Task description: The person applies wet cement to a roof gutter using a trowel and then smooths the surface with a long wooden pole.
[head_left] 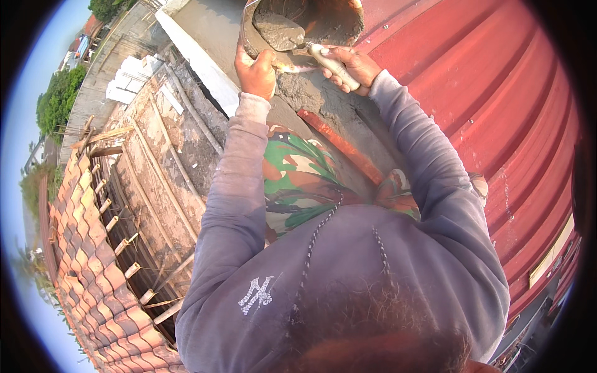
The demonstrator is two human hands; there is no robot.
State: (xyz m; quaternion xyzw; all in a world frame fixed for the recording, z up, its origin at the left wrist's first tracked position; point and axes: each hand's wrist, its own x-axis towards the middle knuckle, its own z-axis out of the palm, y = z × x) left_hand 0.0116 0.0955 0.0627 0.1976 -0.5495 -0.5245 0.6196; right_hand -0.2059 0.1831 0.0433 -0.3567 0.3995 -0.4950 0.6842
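Bucket [309,37], cut off above, is clasped at its rim by the left hand [256,78], fingers partly hidden, while the right hand [353,69] grips a trowel [278,32] reaching inside.

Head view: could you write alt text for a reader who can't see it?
The right hand has its grip on a trowel, its blade inside a grey-smeared bucket that the left hand holds by the rim. A red bar lies nearer the body, with red sheeting to the right and a tiled roof lower left.
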